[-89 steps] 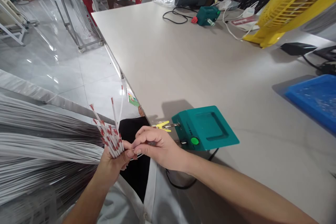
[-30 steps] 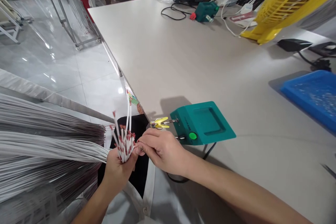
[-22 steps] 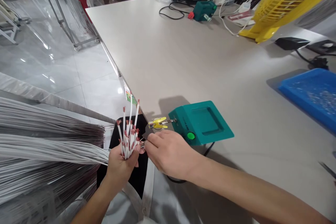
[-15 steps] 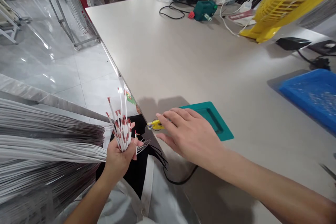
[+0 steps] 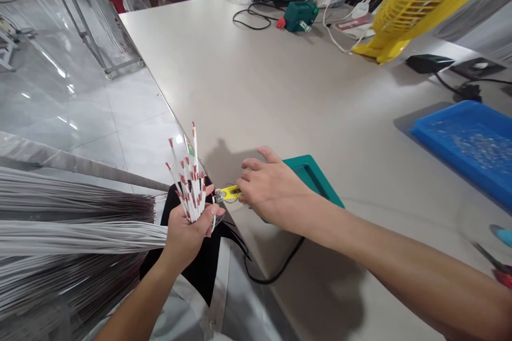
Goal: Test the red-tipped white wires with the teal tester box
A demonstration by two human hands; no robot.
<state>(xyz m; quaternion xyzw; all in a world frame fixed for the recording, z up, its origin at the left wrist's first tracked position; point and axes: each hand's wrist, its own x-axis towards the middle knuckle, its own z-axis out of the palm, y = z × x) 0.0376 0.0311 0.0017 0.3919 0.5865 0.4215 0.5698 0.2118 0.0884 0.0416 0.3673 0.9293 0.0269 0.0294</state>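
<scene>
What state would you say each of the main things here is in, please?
Left hand: closed around the wire bundle.
Wire bundle: held, red-tipped ends spread upward.
Right hand: fingers at the yellow clip, grip unclear.
Yellow clip: open or shut, cannot tell.
Teal device: partly hidden by right hand.
Blue tray: holding small pale bits.
Yellow fan: running or not, unclear.

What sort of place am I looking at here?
Probably a cable workshop or factory floor: thick bundles of grey cables lie at left, the left hand grips white wires with red ends, and a teal device sits on the table.
</scene>
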